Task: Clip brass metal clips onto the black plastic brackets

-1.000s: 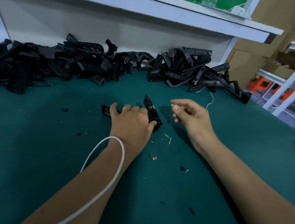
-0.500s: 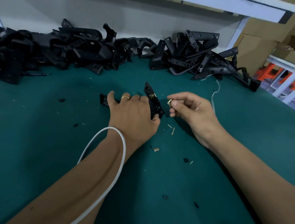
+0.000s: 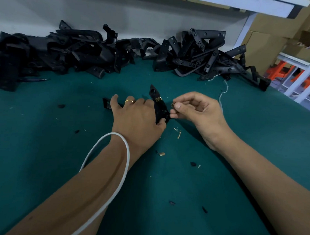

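A black plastic bracket [image 3: 157, 103] lies on the green table mat [image 3: 42, 148], its pointed end raised toward the back. One brass clip [image 3: 158, 99] sits on its upper edge. My left hand [image 3: 138, 116] grips the bracket from above, thumb under its near end, fingers over its left part. My right hand [image 3: 195, 110] pinches a second small brass clip [image 3: 172, 105] between thumb and forefinger, right beside the bracket's right edge. Most of that clip is hidden by the fingers.
A long heap of black brackets [image 3: 198, 53] runs along the back wall, continuing to the left [image 3: 56, 49]. Loose brass bits [image 3: 162, 154] and black chips [image 3: 193, 163] lie near my wrists. A white cord [image 3: 125, 162] loops over my left forearm. White shelf posts [image 3: 305, 77] stand right.
My right hand has moved left with the clip, from a gap away to right beside the bracket. My left hand keeps its grip on the bracket.
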A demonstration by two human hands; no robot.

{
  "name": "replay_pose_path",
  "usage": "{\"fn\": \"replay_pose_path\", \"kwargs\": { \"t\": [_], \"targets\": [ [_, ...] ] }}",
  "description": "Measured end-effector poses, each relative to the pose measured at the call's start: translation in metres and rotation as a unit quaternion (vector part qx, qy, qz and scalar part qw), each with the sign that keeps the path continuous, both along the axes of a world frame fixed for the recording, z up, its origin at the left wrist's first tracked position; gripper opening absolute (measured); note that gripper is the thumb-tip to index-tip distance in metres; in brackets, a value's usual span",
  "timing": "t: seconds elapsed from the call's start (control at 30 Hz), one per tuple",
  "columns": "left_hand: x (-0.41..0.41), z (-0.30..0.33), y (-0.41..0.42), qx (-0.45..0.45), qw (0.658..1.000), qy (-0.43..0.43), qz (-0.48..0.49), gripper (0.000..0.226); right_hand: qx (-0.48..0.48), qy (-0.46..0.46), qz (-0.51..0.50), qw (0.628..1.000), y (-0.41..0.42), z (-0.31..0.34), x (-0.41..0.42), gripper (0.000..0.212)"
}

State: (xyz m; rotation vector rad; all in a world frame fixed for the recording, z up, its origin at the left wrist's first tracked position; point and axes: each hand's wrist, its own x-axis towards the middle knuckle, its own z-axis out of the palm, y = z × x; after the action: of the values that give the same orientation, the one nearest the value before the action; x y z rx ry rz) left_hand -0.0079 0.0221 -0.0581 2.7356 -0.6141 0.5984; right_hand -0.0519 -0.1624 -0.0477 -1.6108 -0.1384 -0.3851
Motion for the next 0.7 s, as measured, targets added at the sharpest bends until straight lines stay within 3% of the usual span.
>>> {"fn": "replay_pose_path", "kwargs": {
  "t": [0.2, 0.4, 0.7],
  "targets": [
    [0.001, 0.0, -0.0004, -0.006, 1.0, 0.008, 0.001, 0.047, -0.097, -0.004, -0.048, 0.994, -0.0023, -0.0032, 0.0039, 0.017],
    [0.0014, -0.0009, -0.0012, -0.004, 1.0, -0.005, -0.002, 0.045, -0.087, 0.007, -0.076, 0.993, 0.0013, -0.0031, 0.0054, 0.016],
    [0.0024, -0.0013, -0.001, -0.006, 1.0, 0.001, -0.005, 0.046, -0.152, 0.023, -0.121, 0.981, 0.0076, -0.001, 0.0032, 0.021]
  ]
}}
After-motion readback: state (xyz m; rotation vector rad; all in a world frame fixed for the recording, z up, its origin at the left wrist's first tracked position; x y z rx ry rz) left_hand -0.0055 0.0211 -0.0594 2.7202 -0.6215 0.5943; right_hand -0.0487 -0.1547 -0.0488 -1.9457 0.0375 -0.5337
